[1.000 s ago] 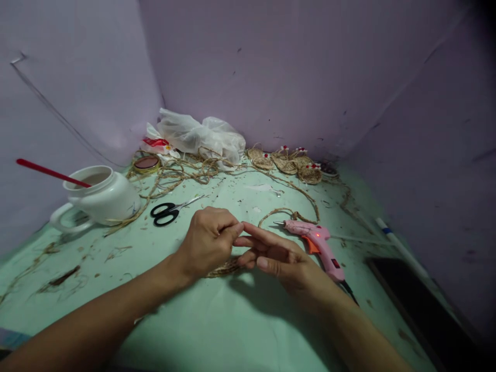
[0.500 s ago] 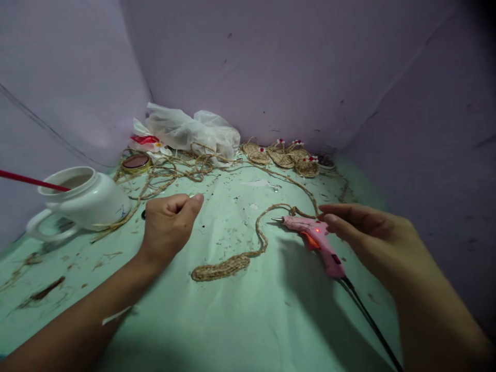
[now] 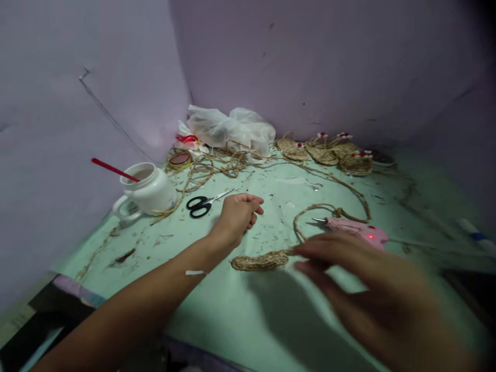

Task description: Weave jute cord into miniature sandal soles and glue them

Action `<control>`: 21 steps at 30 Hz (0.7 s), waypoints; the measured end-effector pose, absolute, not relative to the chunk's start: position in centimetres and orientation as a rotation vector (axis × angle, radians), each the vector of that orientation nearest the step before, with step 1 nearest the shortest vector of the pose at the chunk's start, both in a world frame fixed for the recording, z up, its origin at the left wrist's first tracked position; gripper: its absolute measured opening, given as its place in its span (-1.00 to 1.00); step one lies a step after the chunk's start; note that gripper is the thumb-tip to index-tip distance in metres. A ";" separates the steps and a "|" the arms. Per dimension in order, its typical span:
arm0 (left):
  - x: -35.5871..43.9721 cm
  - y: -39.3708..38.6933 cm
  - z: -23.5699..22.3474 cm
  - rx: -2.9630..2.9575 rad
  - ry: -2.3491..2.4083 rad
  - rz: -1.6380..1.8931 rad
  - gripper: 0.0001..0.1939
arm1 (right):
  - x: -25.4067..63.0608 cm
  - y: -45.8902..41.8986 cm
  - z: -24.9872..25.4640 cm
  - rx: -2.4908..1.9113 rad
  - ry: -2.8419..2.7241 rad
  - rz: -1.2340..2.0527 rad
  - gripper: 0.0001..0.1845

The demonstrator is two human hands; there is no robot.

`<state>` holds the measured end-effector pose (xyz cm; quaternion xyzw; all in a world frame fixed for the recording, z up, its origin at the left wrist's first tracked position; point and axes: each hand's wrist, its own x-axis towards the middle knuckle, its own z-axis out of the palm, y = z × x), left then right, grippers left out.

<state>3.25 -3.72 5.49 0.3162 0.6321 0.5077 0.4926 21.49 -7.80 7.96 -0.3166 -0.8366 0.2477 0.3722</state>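
My left hand (image 3: 237, 216) rests on the green table (image 3: 217, 310) with its fingers loosely curled and nothing in them, just right of the black-handled scissors (image 3: 202, 203). My right hand (image 3: 364, 281) is smeared by motion, fingers stretched out, hovering near the end of a flat jute braid (image 3: 259, 261). The braid's cord runs up in a loop toward the pink glue gun (image 3: 354, 229), whose red light is on. The glue gun lies behind my right hand, apart from it.
A white mug (image 3: 149, 192) with a red stick (image 3: 114, 169) stands at the left. A crumpled plastic bag (image 3: 231, 129), tangled jute cord (image 3: 211, 166), a round tin (image 3: 180, 159) and several woven jute pieces (image 3: 333, 153) line the back. Purple walls close in the table.
My right hand moved from beside the glue gun toward me and left, near the braid. My left hand shifted right, away from the scissors. The camera turned left.
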 end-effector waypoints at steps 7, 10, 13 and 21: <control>4.6 -2.0 6.3 0.651 1.393 1.387 -0.92 | 12.3 -9.9 5.8 -0.580 -2.564 0.097 -0.83; 4.5 -1.8 5.9 0.653 1.397 1.404 -0.93 | 13.2 -9.5 5.5 -0.558 -2.611 0.159 -0.80; 4.6 -1.9 5.6 0.776 1.439 1.470 -0.93 | 14.4 -9.4 6.0 -0.586 -2.665 0.427 -0.71; 4.0 -2.1 5.4 1.427 1.655 1.637 -0.88 | 15.7 -10.2 6.4 -0.712 -2.481 0.980 -0.76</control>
